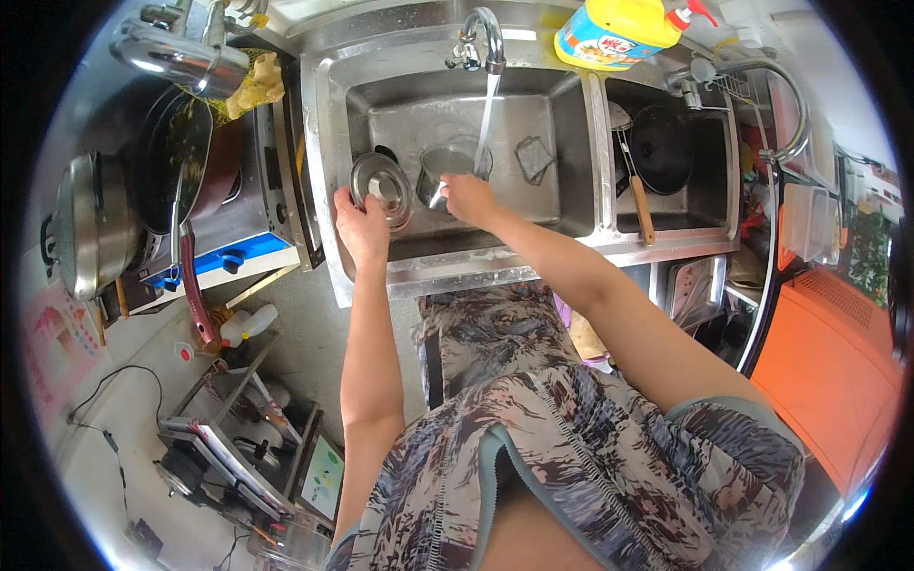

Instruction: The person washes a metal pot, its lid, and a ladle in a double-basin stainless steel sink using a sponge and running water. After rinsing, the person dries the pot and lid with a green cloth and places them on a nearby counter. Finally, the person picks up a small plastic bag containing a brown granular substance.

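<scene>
Over the left part of a stainless steel sink basin [400,257], my left hand [363,221] holds a round metal lid [382,187] by its edge, thumb on top. My right hand [465,200] grips the handle of a metal pot [435,165] that sits lower in the basin. Water [488,114] runs from the chrome faucet [485,43] into the pot. A folded grey cloth or scouring pad [533,158] lies on the basin floor to the right. Part of a dark object [386,153] shows behind the lid.
The smaller right basin holds a black pan [660,150] and a wooden-handled utensil [641,207]. A yellow pump bottle [610,32] stands on the sink's back ledge. To the left are a gas stove [235,257], a wok [171,157] and a large steel pot [100,225].
</scene>
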{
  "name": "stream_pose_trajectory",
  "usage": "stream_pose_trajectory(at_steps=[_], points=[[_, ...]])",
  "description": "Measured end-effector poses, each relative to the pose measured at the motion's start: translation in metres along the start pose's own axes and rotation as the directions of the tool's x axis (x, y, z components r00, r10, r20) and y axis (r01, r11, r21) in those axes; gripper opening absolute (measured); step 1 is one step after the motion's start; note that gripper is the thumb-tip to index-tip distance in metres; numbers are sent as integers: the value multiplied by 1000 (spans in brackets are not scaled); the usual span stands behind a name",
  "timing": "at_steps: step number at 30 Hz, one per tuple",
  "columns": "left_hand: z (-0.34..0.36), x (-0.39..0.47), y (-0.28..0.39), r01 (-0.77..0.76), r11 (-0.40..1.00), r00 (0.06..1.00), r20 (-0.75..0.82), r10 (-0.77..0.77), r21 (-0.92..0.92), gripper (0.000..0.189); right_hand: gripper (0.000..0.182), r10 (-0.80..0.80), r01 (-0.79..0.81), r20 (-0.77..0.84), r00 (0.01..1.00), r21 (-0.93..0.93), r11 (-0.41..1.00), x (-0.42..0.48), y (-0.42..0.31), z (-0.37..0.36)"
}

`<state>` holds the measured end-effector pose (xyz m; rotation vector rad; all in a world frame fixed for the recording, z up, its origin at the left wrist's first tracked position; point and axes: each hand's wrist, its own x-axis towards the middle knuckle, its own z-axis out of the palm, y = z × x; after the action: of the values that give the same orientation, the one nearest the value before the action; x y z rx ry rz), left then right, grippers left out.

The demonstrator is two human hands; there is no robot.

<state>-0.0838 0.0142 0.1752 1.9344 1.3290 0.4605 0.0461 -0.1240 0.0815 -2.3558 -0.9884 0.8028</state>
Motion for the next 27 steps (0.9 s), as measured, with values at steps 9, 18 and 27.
stream_pose_trajectory(at_steps=[9, 18, 27], points=[[-26, 1, 13, 28, 994, 999, 45, -24, -102, 34, 26, 424, -446, 307, 852, 850, 282, 9, -7, -17], [-13, -14, 6, 75, 997, 996, 41, -75, -9, 37, 23, 91, -100, 41, 995, 399, 912, -5, -14, -47], [26, -21, 0, 52, 998, 992, 110, -55, 24, 32, 11, 657, -508, 291, 695, 846, 162, 40, 56, -4]])
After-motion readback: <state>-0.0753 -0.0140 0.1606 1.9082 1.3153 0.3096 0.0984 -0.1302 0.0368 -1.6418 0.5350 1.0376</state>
